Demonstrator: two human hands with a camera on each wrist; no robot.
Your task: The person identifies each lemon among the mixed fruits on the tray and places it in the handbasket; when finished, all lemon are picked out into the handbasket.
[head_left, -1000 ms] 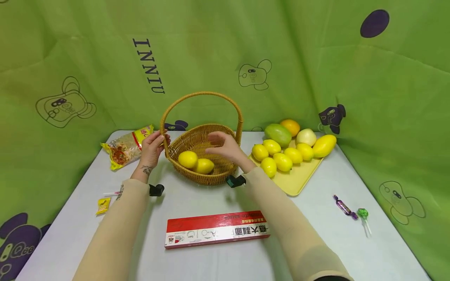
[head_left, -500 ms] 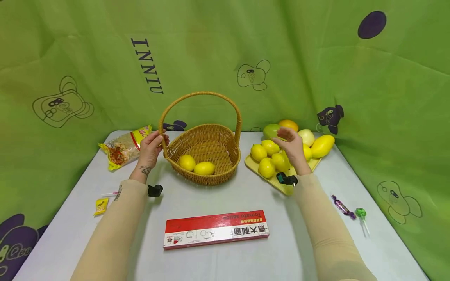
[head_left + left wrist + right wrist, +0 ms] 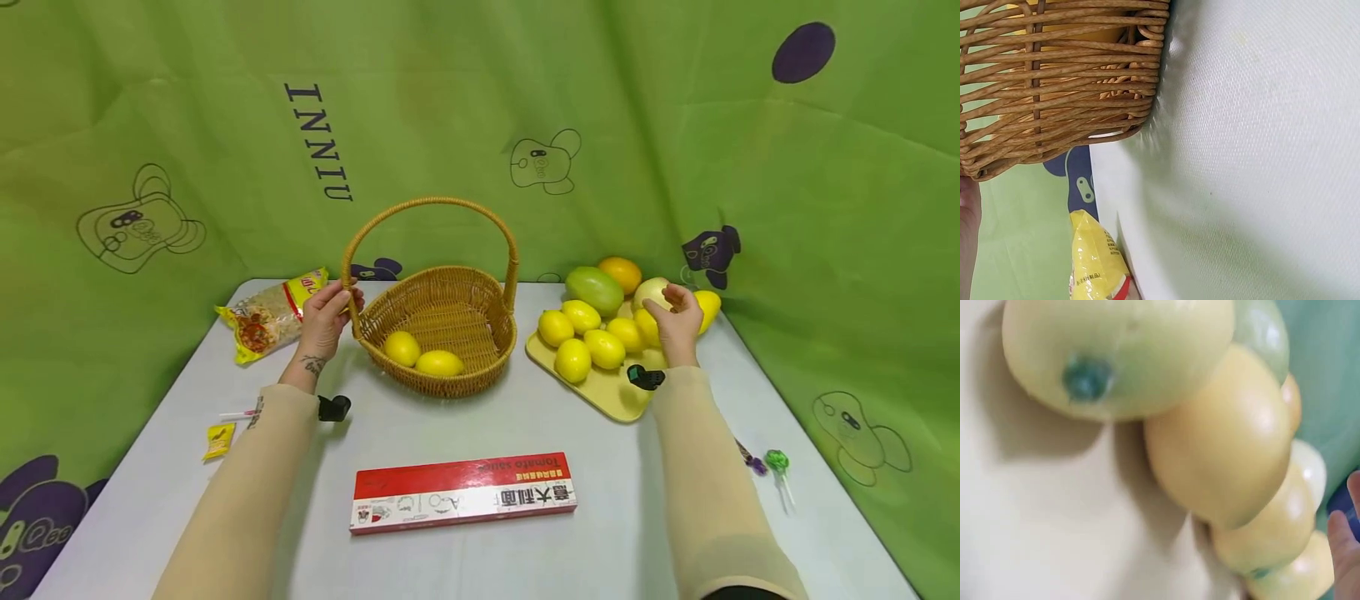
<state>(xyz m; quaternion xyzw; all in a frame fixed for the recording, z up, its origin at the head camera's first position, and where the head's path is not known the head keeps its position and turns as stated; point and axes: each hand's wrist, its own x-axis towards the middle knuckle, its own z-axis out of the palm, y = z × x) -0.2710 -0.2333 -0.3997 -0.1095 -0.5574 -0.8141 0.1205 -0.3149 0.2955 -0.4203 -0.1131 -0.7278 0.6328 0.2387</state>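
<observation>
My left hand (image 3: 324,321) grips the handle of the wicker basket (image 3: 442,386) low on its left side. Two lemons (image 3: 439,363) lie inside, toward the front left. At the left edge of the left wrist view, a bit of the left hand (image 3: 967,231) shows below the basket's weave. My right hand (image 3: 678,323), thumb and fingers apart, is over the right end of the yellow tray (image 3: 618,404), overlapping a yellow mango (image 3: 708,308). Several lemons (image 3: 573,360) lie on this tray. Behind them are a green mango (image 3: 594,290), an orange (image 3: 620,273) and a pale round fruit (image 3: 651,292).
A red and white spaghetti box (image 3: 463,493) lies in front of the basket. A noodle packet (image 3: 272,317) is at the back left, with a small yellow packet (image 3: 219,441) nearer. On the right are a green lollipop (image 3: 777,461) and a purple-wrapped candy (image 3: 753,462).
My right hand has moved right from over the basket, across the lemons, to the tray's far right. One lemon in the basket has shifted slightly right. The left hand has kept its grip.
</observation>
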